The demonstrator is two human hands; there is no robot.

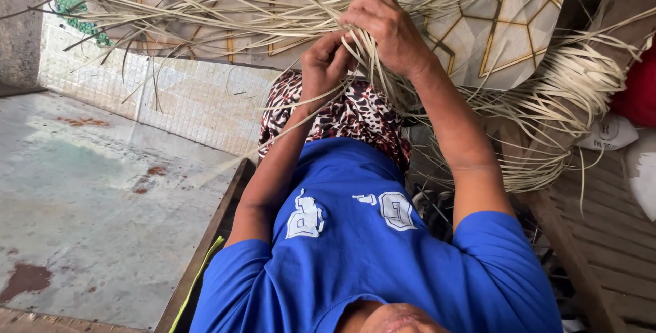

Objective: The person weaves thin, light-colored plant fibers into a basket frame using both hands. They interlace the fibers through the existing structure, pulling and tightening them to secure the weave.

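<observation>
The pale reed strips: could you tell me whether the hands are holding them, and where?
Yes. The right hand and left hand both grip the pale strips at the point where the fanned strands gather together, with the loose ends spreading outward.

Head view, looking down a blue shirt (369, 251). At top centre, left hand (324, 66) and right hand (389, 32) are both closed on pale reed strips (369, 77) fanning out w/ loose ends across the upper frame. More strips are coiled (567, 101) at right. Wooden bench (601, 237) at lower right; stained concrete floor (96, 196) at left.
</observation>
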